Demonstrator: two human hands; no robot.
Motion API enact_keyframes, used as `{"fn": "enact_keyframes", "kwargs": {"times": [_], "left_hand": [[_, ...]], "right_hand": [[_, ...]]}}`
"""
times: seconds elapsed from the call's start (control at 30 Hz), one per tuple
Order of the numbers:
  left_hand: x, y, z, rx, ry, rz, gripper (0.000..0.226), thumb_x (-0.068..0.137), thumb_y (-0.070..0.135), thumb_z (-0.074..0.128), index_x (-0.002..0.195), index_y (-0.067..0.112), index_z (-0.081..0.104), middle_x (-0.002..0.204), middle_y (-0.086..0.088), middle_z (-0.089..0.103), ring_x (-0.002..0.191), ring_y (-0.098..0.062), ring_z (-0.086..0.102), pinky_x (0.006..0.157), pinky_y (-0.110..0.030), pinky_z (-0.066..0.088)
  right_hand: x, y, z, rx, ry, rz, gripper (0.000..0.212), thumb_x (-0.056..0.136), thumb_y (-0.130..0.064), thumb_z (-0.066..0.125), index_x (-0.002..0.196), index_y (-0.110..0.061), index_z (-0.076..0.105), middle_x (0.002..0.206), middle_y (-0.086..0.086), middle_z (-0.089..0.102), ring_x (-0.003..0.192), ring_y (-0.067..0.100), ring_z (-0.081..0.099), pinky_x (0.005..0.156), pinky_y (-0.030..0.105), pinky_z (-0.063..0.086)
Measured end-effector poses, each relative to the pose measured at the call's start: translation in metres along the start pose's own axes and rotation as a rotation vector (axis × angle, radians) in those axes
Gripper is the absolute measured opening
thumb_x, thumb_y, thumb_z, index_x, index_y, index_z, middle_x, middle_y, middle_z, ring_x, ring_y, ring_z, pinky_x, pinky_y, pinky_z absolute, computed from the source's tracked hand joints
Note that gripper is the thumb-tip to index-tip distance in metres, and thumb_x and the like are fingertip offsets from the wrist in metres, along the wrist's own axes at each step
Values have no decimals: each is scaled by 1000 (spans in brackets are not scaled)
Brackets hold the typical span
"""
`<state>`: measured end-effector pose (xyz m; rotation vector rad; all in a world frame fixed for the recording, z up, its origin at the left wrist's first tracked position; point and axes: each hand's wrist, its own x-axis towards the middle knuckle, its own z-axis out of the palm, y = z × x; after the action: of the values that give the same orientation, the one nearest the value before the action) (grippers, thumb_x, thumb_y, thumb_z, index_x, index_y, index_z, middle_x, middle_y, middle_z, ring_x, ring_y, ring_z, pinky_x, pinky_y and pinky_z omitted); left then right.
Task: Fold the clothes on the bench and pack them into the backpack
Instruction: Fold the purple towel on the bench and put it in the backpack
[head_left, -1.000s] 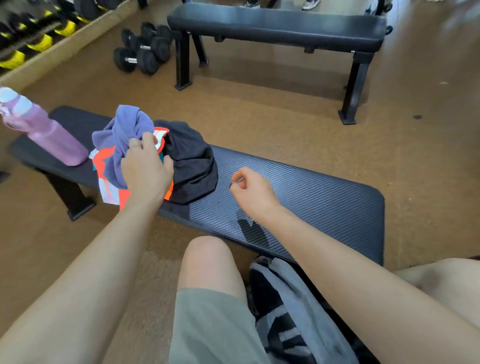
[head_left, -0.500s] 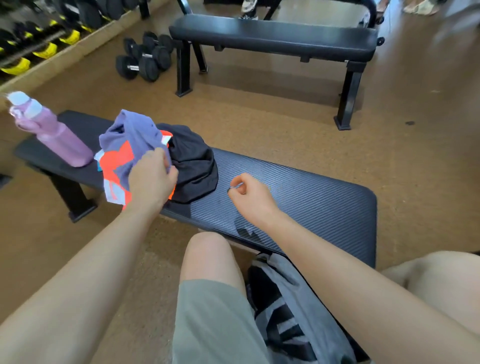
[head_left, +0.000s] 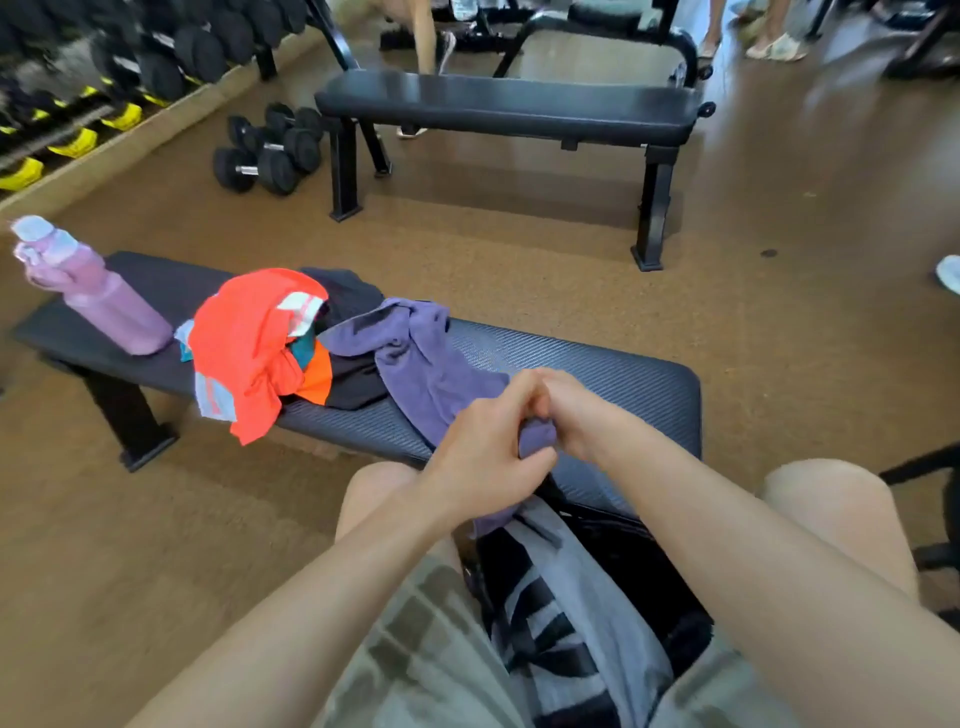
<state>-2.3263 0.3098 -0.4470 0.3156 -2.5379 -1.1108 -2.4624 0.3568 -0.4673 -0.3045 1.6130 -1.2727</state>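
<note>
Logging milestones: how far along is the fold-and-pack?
Done: nothing folded or packed. In hand: left hand and right hand grip the purple garment. Left: orange shirt and black garment lie crumpled on the bench; backpack waits between the knees.

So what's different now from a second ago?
The purple garment was pulled off the pile toward the person; both the left hand and right hand now grip its end. The orange shirt is uncovered. Bottle and backpack stayed put.

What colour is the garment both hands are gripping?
Purple, a plain cloth trailing across the bench; the head view shows it.
</note>
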Motion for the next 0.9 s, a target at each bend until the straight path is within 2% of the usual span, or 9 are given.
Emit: {"fn": "enact_keyframes", "kwargs": {"times": [0.07, 0.17, 0.27, 0.37, 0.47, 0.57, 0.63, 0.8, 0.9], "left_hand": [[-1, 5, 7, -18, -87, -17, 31, 79, 15, 62, 104, 21, 44, 61, 5, 53, 53, -13, 44, 55, -42, 43], [-1, 9, 13, -1, -186, -29, 33, 85, 14, 63, 112, 23, 45, 63, 5, 55, 51, -12, 43, 54, -35, 36], [2, 12, 17, -104, -167, -80, 26, 88, 15, 65, 105, 20, 46, 66, 5, 55, 53, -9, 38, 55, -29, 32], [6, 17, 21, -149, -152, -119, 15, 92, 17, 66, 94, 18, 51, 70, -1, 55, 57, -7, 35, 56, -24, 31], [10, 22, 26, -148, -147, -148, 34, 99, 18, 61, 72, 25, 41, 60, 13, 40, 57, -4, 32, 56, -20, 27], [15, 26, 30, -173, -155, -173, 39, 102, 20, 56, 68, 21, 36, 58, 11, 30, 57, -7, 27, 57, -28, 25], [18, 29, 30, -154, -149, -175, 42, 102, 19, 56, 65, 29, 40, 55, 11, 32, 55, -5, 28, 56, -26, 25], [25, 30, 17, -87, -134, -147, 21, 101, 24, 58, 81, 18, 53, 57, 11, 41, 53, -5, 36, 55, -21, 28], [31, 26, 6, -39, -80, -160, 32, 102, 27, 55, 74, 19, 41, 57, 10, 34, 55, -8, 31, 56, -29, 26]], "right_hand": [[-6, 3, -19, -29, 47, 16, 28, 86, 5, 52, 67, -14, 47, 52, 4, 49, 48, 16, 49, 43, 19, 37], [-17, 5, -44, -52, 138, 55, 25, 79, 6, 49, 65, -15, 42, 63, 9, 42, 52, 20, 44, 49, 26, 37], [-25, 9, -68, -31, 197, 54, 25, 75, 3, 45, 66, -18, 36, 64, 5, 37, 56, 18, 38, 49, 26, 38], [-31, 17, -91, 29, 240, 67, 27, 85, 4, 40, 68, -18, 39, 60, 2, 37, 43, 12, 37, 42, 20, 36], [-42, 21, -102, 2, 190, 81, 23, 92, 3, 40, 90, -16, 52, 68, 5, 51, 38, 8, 47, 49, 24, 47], [-45, 25, -104, -222, 169, -12, 49, 86, 1, 50, 123, -31, 58, 101, 7, 64, 78, 18, 63, 76, 37, 55], [-46, 25, -101, -347, 116, -152, 50, 83, 4, 50, 119, -26, 67, 114, 6, 65, 96, 19, 60, 88, 38, 51], [-53, 21, -87, -396, -80, -236, 41, 64, -2, 51, 100, 5, 67, 96, 26, 67, 88, 17, 58, 81, 36, 45], [-55, 18, -88, -407, -82, -275, 34, 64, -13, 54, 88, 11, 57, 80, 10, 52, 78, 16, 48, 73, 36, 38]]}}
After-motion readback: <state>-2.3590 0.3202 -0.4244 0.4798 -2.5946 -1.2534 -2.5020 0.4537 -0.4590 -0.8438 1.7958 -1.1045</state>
